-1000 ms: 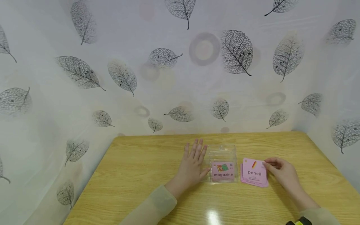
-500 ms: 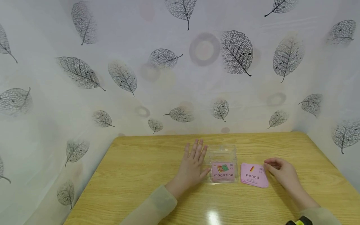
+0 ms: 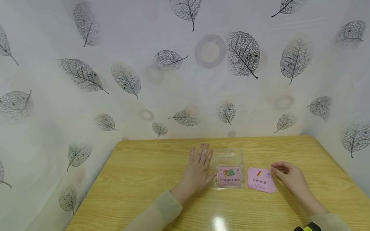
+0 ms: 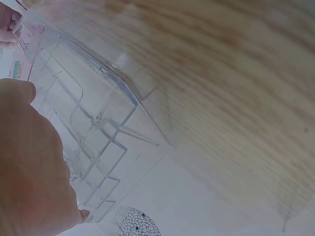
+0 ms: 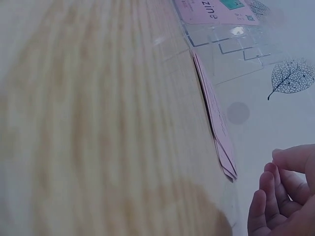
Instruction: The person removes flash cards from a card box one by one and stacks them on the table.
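Edgewise only in right-wrist view: pink cards [image 5: 217, 118] beside narrow right grip [image 3: 291, 180], left grip [image 3: 198, 172] wide

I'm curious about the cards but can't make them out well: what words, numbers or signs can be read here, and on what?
"magazine": on the pink card in the clear holder.
"pencil": on top of the card stack beside the holder.
Too small to read: the fine print under both words and the marks at their upper right.
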Tool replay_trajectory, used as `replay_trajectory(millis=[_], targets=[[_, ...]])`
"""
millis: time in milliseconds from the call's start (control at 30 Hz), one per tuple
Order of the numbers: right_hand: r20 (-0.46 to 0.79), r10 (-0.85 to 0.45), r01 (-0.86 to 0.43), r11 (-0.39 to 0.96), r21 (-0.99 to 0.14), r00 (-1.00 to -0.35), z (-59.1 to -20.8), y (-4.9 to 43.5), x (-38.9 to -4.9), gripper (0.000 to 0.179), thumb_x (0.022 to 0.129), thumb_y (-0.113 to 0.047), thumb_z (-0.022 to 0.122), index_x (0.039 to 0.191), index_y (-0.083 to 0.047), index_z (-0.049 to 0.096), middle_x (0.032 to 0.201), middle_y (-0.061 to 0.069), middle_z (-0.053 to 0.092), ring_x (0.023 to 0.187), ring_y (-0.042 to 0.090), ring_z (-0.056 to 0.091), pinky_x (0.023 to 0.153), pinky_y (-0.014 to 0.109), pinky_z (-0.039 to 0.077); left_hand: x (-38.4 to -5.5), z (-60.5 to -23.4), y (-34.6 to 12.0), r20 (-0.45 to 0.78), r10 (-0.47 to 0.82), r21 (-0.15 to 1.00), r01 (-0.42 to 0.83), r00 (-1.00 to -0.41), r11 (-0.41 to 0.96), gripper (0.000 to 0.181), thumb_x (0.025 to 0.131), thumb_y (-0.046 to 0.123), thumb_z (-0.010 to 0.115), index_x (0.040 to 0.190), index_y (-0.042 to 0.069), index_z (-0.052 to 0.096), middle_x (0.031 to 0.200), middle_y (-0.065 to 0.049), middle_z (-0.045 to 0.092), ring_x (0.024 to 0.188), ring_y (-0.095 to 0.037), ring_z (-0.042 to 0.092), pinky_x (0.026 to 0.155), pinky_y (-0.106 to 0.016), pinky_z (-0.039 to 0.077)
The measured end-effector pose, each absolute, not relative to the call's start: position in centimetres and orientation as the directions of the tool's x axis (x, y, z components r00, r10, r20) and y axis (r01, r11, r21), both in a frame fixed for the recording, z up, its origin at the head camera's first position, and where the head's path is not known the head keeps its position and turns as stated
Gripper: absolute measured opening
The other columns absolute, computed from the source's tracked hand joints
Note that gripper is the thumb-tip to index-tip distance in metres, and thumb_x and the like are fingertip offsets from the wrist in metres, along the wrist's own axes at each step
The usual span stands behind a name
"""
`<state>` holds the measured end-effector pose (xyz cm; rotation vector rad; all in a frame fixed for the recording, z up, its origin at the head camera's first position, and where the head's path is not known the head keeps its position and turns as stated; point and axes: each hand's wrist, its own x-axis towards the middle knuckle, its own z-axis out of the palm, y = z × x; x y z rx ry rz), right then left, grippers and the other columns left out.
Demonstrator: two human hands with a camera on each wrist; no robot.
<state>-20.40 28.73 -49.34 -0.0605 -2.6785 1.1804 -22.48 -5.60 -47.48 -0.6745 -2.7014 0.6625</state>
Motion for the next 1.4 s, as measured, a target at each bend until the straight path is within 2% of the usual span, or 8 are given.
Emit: replay_trajectory(millis=[300,567,1000,1400], targets=[[0.196,0.108,-0.071,0.682,-0.728,-0.975,-49.3,28.7,-20.3,0.026,0.09,-0.023,0.063,0.104,-0.002,0.067,0.091,0.011,0.068,0.068,-0.007,0.051,0.058,0.013,0.043,-22.3,-47.6,-5.7,0.163,0.507,-0.493,0.375,-0.847,0.785,0.087,0.091,0.068,0.014,0.151,0.009,-0.008,0.155,-0.017,-0.019,0.145,-0.034,-0.009,0.115,-0.056,0.003],[0.195,0.111,-0.069,0.677,-0.733,-0.975,-49.1,28.5,-20.4,0.027,0.091,-0.025,0.063,0.104,-0.002,0.067,0.092,0.01,0.068,0.069,-0.007,0.05,0.059,0.013,0.043,-22.4,-47.5,-5.7,0.166,0.508,-0.504,0.37,-0.845,0.78,0.086,0.091,0.068,0.011,0.151,0.009,-0.008,0.155,-0.018,-0.019,0.145,-0.034,-0.008,0.115,-0.056,0.004],[0.205,0.097,-0.095,0.645,-0.758,-0.974,-48.7,27.9,-20.1,0.026,0.091,-0.024,0.063,0.105,-0.002,0.066,0.093,0.011,0.067,0.071,-0.007,0.052,0.06,0.013,0.045,-22.4,-47.5,-5.7,0.179,0.518,-0.51,0.371,-0.837,0.776,0.086,0.091,0.069,0.01,0.151,0.009,-0.006,0.156,-0.018,-0.015,0.146,-0.034,-0.002,0.115,-0.056,0.008],[0.21,0.09,-0.112,0.614,-0.782,-0.974,-48.3,27.1,-20.2,0.026,0.09,-0.022,0.064,0.104,0.0,0.066,0.093,0.01,0.067,0.072,-0.009,0.052,0.061,0.012,0.047,-22.4,-47.4,-5.8,0.17,0.52,-0.504,0.38,-0.837,0.776,0.086,0.091,0.068,0.011,0.151,0.009,-0.006,0.156,-0.018,-0.017,0.145,-0.034,-0.004,0.115,-0.056,0.009]])
